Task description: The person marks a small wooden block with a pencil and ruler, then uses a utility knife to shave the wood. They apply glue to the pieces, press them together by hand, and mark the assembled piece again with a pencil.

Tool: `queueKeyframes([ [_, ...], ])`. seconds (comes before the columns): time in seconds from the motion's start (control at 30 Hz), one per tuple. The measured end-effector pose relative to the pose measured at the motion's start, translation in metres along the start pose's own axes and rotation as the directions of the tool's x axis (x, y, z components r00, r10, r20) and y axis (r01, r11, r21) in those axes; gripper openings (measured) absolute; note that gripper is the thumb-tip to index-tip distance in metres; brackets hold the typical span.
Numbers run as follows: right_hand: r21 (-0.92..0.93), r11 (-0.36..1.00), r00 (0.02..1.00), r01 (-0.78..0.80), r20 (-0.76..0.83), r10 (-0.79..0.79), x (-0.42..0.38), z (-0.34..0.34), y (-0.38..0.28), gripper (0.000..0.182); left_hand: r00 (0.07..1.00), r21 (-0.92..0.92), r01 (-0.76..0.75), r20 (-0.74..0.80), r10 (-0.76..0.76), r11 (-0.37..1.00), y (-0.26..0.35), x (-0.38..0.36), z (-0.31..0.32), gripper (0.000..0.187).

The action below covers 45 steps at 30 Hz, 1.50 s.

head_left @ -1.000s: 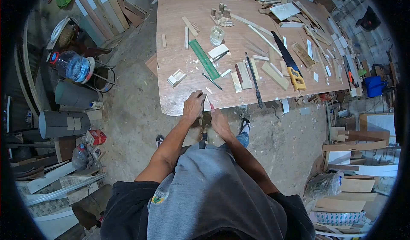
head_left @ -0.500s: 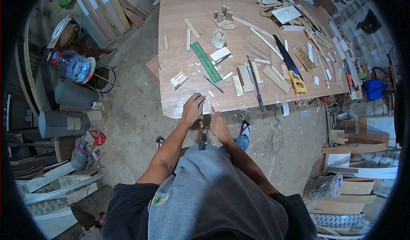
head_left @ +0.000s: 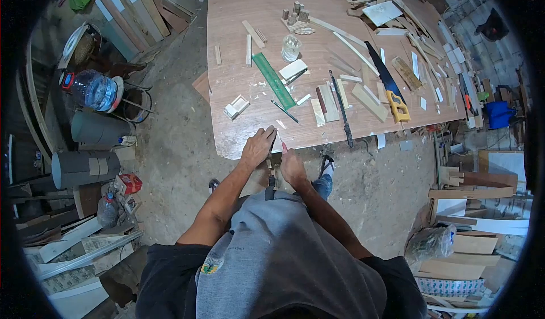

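Observation:
At the table's near edge, my right hand [head_left: 293, 167] is closed round the pink handle of a small knife [head_left: 284, 147]. Its thin pale blade points away from me, just beside my left fingertips. My left hand [head_left: 259, 147] bears down on the edge with bent fingers pressed together. Whatever lies beneath those fingers is hidden. Just beyond them is a thin wood sliver [head_left: 280, 124], with a dark pencil-like stick [head_left: 284, 112] and a green ruler [head_left: 273, 80] farther off. A small pale wooden box-like piece [head_left: 237, 107] sits to the left.
On the table [head_left: 238, 140], a yellow-handled saw [head_left: 398, 108], a long dark tool [head_left: 342, 108], a glass jar [head_left: 291, 47] and wood strips are spread out. A pile of offcuts [head_left: 392, 21] fills the far right. Cylinders and a water bottle [head_left: 93, 90] stand at left.
Both hands stay at the table edge with the knife. My left fingers have shifted slightly, and the whole view has moved a little.

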State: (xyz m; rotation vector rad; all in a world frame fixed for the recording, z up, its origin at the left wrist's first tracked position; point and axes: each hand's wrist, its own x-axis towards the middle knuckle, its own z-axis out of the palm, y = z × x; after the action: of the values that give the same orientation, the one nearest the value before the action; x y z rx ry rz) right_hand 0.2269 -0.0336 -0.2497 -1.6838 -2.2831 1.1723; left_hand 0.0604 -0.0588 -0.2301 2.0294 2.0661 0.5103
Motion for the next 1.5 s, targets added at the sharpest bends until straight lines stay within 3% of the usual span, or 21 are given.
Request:
queueKeyframes([
  [0.03,0.004,1.000,1.000,-0.005,0.004,0.005,0.002,0.007,0.006,0.040,1.000,0.040,-0.023,0.014,0.022,0.999,-0.001,0.000,0.000,0.038],
  [0.1,-0.071,0.987,0.987,0.145,-0.060,-0.149,0.005,0.012,0.011,0.038,0.999,0.078,-0.045,0.032,0.043,0.996,-0.001,0.003,-0.001,0.037],
  [0.2,0.003,1.000,1.000,0.017,0.001,-0.017,0.006,0.010,0.009,0.046,0.998,0.086,-0.044,0.059,0.039,0.995,-0.001,0.004,-0.003,0.034],
  [0.43,-0.015,0.994,0.993,0.108,-0.054,-0.108,0.008,-0.006,0.000,0.043,0.994,0.083,-0.093,0.063,0.088,0.992,-0.007,0.007,0.001,0.031],
  [0.53,0.025,1.000,1.000,0.009,-0.024,-0.008,0.014,0.003,0.011,0.044,0.993,0.071,-0.092,0.075,0.086,0.993,-0.007,0.000,0.002,0.031],
  [0.63,-0.066,0.997,0.998,-0.049,-0.030,0.047,0.012,0.011,0.013,0.045,0.995,0.053,-0.071,0.072,0.067,0.996,-0.007,0.008,-0.001,0.030],
  [0.7,-0.167,0.979,0.992,0.113,-0.043,-0.122,0.014,0.019,0.020,0.044,0.995,0.044,-0.052,0.090,0.048,0.998,-0.008,0.006,-0.003,0.030],
  [0.93,-0.204,0.954,0.973,0.219,-0.027,-0.229,0.008,-0.003,0.005,0.041,0.994,0.083,-0.079,0.079,0.072,0.993,-0.008,0.007,-0.004,0.030],
  [1.0,-0.149,0.985,0.996,0.088,0.022,-0.085,0.007,-0.009,-0.002,0.040,0.994,0.078,-0.088,0.075,0.082,0.993,-0.008,0.006,-0.001,0.030],
  [1.1,-0.134,0.991,0.999,-0.004,0.053,0.011,0.009,-0.006,-0.004,0.041,0.994,0.070,-0.091,0.066,0.086,0.993,-0.010,0.007,0.000,0.029],
  [1.23,-0.121,0.992,0.998,0.030,0.050,-0.024,0.008,-0.015,-0.015,0.046,0.992,0.077,-0.099,0.080,0.093,0.992,-0.015,0.008,0.003,0.027],
  [1.3,-0.090,0.994,0.993,-0.069,0.086,0.076,0.010,-0.014,-0.015,0.051,0.991,0.075,-0.097,0.095,0.089,0.992,-0.013,0.008,0.004,0.026],
  [1.37,-0.074,0.995,0.993,-0.070,0.084,0.077,0.008,-0.015,-0.018,0.052,0.984,0.047,-0.033,0.178,0.024,0.998,-0.012,0.008,0.001,0.035],
  [1.5,-0.019,1.000,0.999,-0.018,0.040,0.018,0.008,-0.015,-0.014,0.055,0.998,-0.001,-0.028,0.061,0.028,1.000,-0.011,0.003,0.003,0.030],
])
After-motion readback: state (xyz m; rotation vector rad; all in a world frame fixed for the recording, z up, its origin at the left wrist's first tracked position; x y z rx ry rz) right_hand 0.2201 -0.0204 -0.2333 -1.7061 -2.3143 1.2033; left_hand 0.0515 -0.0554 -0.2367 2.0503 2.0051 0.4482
